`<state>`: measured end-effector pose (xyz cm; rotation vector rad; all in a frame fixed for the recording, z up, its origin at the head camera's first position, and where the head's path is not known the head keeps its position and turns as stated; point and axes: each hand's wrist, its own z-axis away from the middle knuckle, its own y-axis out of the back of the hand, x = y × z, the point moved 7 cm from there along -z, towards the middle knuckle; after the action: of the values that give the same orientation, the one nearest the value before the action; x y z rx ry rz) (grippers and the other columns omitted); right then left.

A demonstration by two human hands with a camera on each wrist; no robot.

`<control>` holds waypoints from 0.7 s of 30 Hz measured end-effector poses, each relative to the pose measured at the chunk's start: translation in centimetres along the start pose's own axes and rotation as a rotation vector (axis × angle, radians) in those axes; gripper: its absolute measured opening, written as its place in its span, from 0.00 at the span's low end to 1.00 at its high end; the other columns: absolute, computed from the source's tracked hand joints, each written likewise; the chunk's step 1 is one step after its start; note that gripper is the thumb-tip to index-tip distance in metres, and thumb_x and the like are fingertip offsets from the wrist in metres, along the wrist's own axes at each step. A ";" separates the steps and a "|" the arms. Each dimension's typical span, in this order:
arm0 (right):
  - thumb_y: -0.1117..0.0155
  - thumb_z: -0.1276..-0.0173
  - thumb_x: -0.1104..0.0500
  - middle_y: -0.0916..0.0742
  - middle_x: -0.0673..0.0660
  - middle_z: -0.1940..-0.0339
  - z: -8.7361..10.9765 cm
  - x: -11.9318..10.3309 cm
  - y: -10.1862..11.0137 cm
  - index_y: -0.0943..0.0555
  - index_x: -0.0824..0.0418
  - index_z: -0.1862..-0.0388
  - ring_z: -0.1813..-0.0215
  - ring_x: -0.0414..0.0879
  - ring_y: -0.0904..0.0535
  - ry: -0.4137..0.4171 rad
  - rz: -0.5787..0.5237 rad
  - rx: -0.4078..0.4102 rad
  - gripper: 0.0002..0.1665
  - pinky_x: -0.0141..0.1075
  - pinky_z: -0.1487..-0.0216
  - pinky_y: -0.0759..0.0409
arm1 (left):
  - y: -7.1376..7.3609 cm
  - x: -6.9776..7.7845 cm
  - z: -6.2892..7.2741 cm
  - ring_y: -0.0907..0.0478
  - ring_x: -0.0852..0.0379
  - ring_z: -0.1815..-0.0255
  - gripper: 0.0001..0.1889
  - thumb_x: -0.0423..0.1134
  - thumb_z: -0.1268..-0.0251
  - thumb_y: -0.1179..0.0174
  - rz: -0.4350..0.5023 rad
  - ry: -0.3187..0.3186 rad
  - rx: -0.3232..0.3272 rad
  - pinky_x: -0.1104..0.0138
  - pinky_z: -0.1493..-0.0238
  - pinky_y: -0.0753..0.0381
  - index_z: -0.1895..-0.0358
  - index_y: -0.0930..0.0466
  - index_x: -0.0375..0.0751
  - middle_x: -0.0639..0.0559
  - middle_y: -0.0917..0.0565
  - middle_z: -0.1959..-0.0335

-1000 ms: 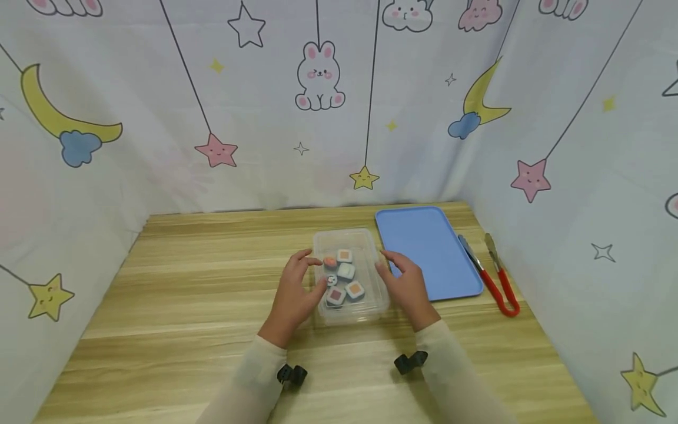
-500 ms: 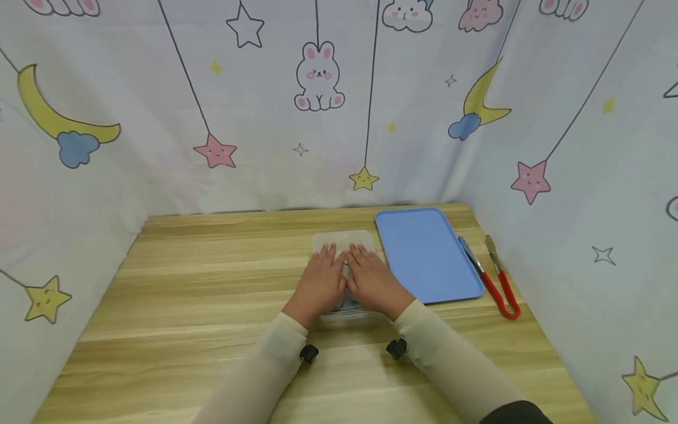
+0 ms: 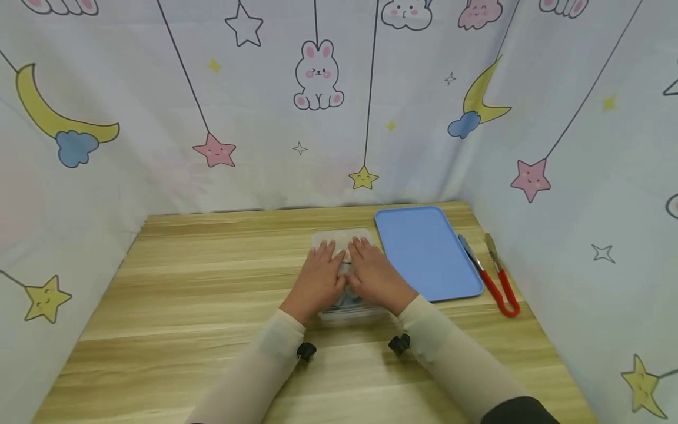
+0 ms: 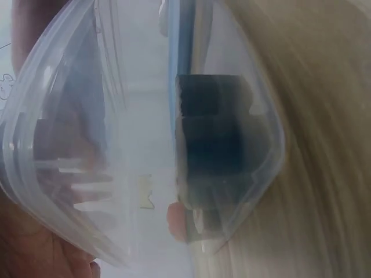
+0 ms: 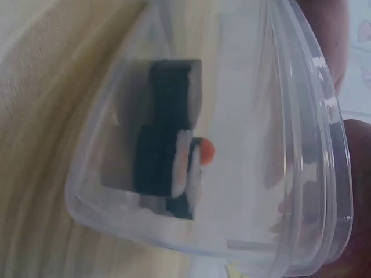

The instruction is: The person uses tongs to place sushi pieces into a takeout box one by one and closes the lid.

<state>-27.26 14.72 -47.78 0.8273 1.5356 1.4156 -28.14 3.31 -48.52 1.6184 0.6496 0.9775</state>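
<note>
A clear plastic food container [image 3: 352, 314] with its lid [image 5: 327, 168] on stands on the table, mostly covered by my hands in the head view. My left hand [image 3: 318, 278] lies on the left half of the lid, palm down, fingers extended forward. Beside it my right hand [image 3: 377, 278] rests on the right half in the same way, the two thumbs close together. Through the walls several dark-wrapped sushi rolls [image 5: 171, 95] show on the container's bottom, also as dark sushi rolls [image 4: 211, 139] in the left wrist view. One orange-topped piece [image 5: 207, 152] sits among them.
A blue tray [image 3: 431, 253] lies just right of the container. Further right, red-handled tongs [image 3: 500, 285] lie near the edge of the wooden table [image 3: 212, 282]. A patterned curtain [image 3: 265, 118] encloses the back and sides.
Both hands have come from the container's sides to lie flat on top of its lid, hiding most of the sushi. Over the last half second they have barely shifted.
</note>
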 end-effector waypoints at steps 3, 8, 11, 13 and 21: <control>0.52 0.15 0.45 0.47 0.65 0.14 0.0 0.3 0.0 0.49 0.67 0.15 0.14 0.58 0.57 -0.016 0.007 -0.003 0.42 0.52 0.17 0.52 | 0.1 0.0 0.0 0.55 0.40 0.15 0.32 0.53 0.17 0.52 0.010 0.003 -0.008 0.45 0.19 0.53 0.19 0.39 0.41 0.38 0.47 0.16; 0.58 0.13 0.45 0.50 0.64 0.14 -0.4 0.8 -1.0 0.51 0.66 0.15 0.14 0.57 0.59 -0.032 0.017 -0.047 0.40 0.52 0.17 0.55 | -0.2 -0.1 -0.3 0.54 0.39 0.15 0.33 0.53 0.17 0.54 -0.002 -0.015 -0.010 0.45 0.19 0.51 0.19 0.40 0.40 0.35 0.47 0.17; 0.59 0.13 0.46 0.51 0.62 0.13 -0.6 0.9 -1.4 0.51 0.66 0.15 0.13 0.56 0.61 -0.043 0.001 -0.041 0.39 0.51 0.17 0.57 | -0.5 -0.2 -0.5 0.54 0.40 0.15 0.33 0.54 0.17 0.56 -0.019 -0.016 -0.003 0.46 0.19 0.52 0.18 0.40 0.40 0.36 0.47 0.17; 0.58 0.13 0.46 0.51 0.62 0.13 -0.6 1.0 -1.5 0.51 0.65 0.15 0.13 0.56 0.60 -0.044 -0.011 -0.034 0.39 0.51 0.16 0.57 | -0.7 -0.3 -0.5 0.54 0.40 0.15 0.33 0.54 0.17 0.56 -0.016 -0.016 0.000 0.46 0.19 0.52 0.19 0.40 0.40 0.36 0.47 0.17; 0.56 0.14 0.45 0.50 0.62 0.13 -0.8 0.8 -1.5 0.50 0.65 0.15 0.13 0.56 0.59 -0.034 -0.050 -0.029 0.40 0.52 0.17 0.56 | -0.8 -1.5 -0.3 0.58 0.41 0.15 0.33 0.56 0.20 0.51 0.139 0.035 0.045 0.46 0.18 0.58 0.20 0.36 0.43 0.38 0.48 0.16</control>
<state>-28.19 14.91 -49.39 0.7864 1.4963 1.3782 -29.06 2.44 -49.71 1.7073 0.5930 1.1009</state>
